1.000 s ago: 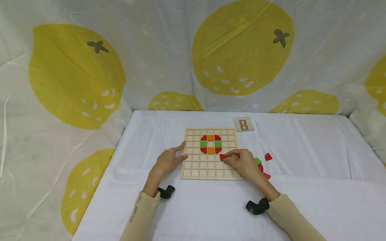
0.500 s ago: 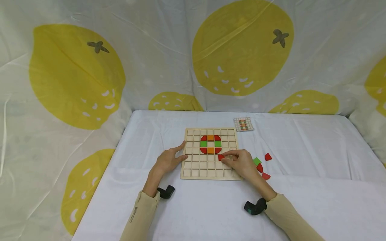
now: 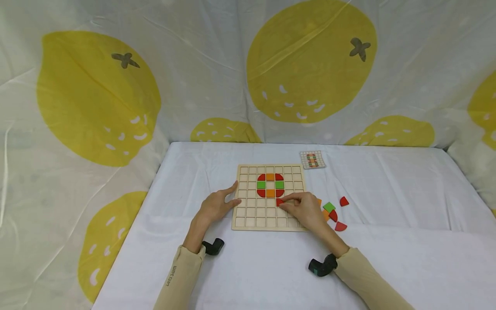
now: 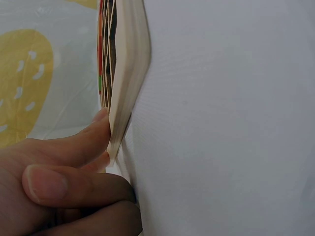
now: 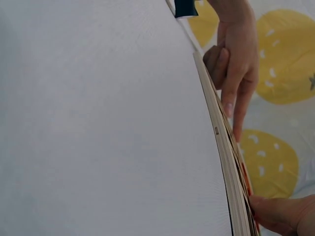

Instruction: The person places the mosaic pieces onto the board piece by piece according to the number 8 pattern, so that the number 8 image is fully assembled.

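Observation:
A wooden grid board (image 3: 249, 219) lies on the table, with a ring of red, orange and green tiles set in its cells. My left hand (image 3: 215, 207) rests against the board's left edge, thumb and index finger spread along it; the left wrist view has the fingers (image 4: 74, 150) touching the board's side (image 4: 130, 59). Just below the ring's lower right corner, my right hand (image 3: 308, 211) pinches a red quarter-round tile (image 3: 279, 202) between thumb and fingertips, over a grid cell. Its fingers partly cover that tile, so whether it sits down in the cell I cannot tell.
Right of the board lie loose tiles: a green square (image 3: 329, 207), an orange tile (image 3: 326, 215) and several red quarter-rounds, one farther off (image 3: 344, 201). A small pattern card (image 3: 313, 159) lies behind the board. Black wrist devices (image 3: 323, 265) sit on both wrists.
My right hand has slid left with the red tile, towards the cell below the ring. Orange tiles beside it have come into view. The left hand stays in place.

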Tool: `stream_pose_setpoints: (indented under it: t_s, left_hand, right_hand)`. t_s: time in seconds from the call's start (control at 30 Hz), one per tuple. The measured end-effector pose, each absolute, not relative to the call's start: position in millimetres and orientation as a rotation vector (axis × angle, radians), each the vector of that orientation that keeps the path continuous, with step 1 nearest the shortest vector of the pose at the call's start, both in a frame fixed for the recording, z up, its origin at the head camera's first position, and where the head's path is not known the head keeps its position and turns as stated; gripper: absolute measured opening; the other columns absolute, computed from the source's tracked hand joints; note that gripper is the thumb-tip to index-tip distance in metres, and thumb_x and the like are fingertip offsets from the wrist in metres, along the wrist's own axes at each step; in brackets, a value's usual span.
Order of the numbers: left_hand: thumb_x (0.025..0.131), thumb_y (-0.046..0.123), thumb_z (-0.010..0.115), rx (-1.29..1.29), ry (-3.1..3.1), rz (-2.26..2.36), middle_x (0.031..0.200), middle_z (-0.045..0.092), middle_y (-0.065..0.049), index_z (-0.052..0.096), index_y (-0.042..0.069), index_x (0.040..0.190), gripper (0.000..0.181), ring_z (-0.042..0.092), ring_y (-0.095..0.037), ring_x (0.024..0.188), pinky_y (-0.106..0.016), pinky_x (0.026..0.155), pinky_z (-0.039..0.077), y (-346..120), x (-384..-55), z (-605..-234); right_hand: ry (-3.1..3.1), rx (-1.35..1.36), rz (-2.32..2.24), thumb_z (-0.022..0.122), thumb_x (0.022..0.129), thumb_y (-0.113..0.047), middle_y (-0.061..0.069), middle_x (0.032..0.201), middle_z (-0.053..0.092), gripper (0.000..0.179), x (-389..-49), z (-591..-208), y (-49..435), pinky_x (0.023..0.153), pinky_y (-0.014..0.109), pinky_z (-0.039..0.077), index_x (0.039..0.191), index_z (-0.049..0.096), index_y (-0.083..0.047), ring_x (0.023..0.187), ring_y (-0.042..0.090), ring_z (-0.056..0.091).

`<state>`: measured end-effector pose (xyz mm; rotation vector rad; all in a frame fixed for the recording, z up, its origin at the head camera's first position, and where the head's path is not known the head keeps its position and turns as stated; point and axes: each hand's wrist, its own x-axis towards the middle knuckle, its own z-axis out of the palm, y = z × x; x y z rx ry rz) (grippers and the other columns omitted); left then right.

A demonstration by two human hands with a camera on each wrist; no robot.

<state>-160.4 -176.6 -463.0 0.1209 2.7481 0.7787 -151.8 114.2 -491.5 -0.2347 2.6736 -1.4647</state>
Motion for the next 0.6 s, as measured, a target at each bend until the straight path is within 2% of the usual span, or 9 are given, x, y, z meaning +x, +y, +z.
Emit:
stream_pose_setpoints:
  t_s: [0.6]
  left_hand:
    - [0.103,0.039,0.064,0.108,2.737,0.779,0.161,0.044,-0.016,0.033,0.024,0.162,0.068,0.043,-0.040,0.149,-0.057,0.115,0.042,-176.6,-160.3,-462.1]
  right_hand:
    - [2.698,-0.198,-1.425,0.086,0.087,-0.021,-0.005,0.051,0.034,0.021,-150.5,-489.2,113.1,0.048,0.021,0.018,0.104,0.083,-0.009,0.047,0.010,0.030]
